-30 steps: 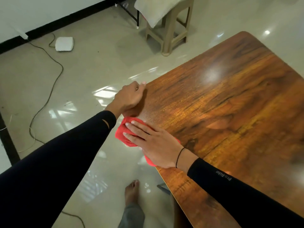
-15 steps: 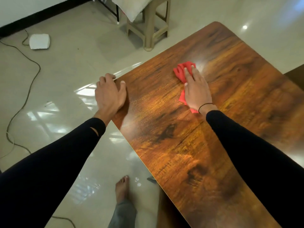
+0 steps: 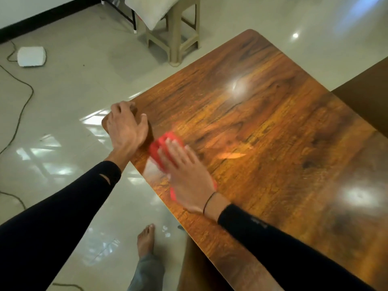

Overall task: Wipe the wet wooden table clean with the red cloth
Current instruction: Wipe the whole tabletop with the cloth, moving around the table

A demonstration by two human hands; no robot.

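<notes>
The glossy wooden table [image 3: 262,127] fills the right half of the view. My right hand [image 3: 186,175] lies flat with straight fingers on the red cloth [image 3: 161,148], pressing it onto the table near the left edge; hand and cloth are blurred by motion. Most of the cloth is hidden under the palm. My left hand [image 3: 126,127] grips the table's near left corner, fingers curled over the edge, just left of the cloth.
A beige stool [image 3: 174,36] with a pale cushion stands on the tiled floor beyond the table. A white device [image 3: 31,56] and a dark cable [image 3: 23,106] lie on the floor at left. My bare foot [image 3: 146,240] is below the table's edge.
My right hand has swept the red cloth back from the middle of the table to the left edge beside my left hand. The left hand stays on the corner.
</notes>
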